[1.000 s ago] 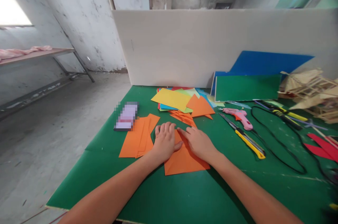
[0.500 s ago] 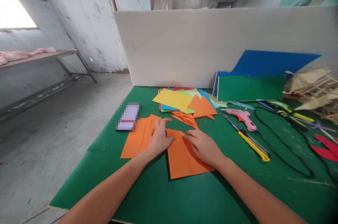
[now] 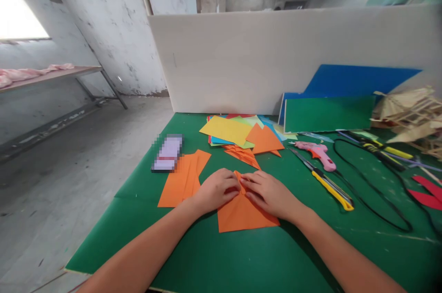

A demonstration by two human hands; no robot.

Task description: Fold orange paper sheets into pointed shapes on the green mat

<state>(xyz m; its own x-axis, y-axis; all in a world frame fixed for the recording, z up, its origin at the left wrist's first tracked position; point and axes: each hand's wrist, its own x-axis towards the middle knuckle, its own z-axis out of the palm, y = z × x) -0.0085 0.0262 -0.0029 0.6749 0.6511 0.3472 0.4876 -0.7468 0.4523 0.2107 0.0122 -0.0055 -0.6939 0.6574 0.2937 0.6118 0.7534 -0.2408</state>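
Note:
A sheet of orange paper [image 3: 247, 217] lies on the green tabletop in front of me, its far edge drawn in toward a folded point between my hands. My left hand [image 3: 218, 189] grips the paper's far left side, fingers bent together and thumb low. Opposite it, my right hand [image 3: 267, 192] has its fingers and thumb closed on the far right side. The fingertips of both hands almost meet at the fold and partly hide it. Left of my left hand lie several more orange sheets [image 3: 177, 182], partly overlapping.
A phone [image 3: 168, 152] with a blurred screen lies at left. Behind my hands are coloured sheets [image 3: 226, 129] and folded orange pieces [image 3: 264, 139]. At right are a pink glue gun [image 3: 319, 154], its cord, and a yellow utility knife [image 3: 331, 189]. A white panel [image 3: 241, 63] stands behind.
My left hand has moved right, from near the other orange sheets onto this sheet. The far corners are now folded inward between both hands, and the sheet has shifted slightly left.

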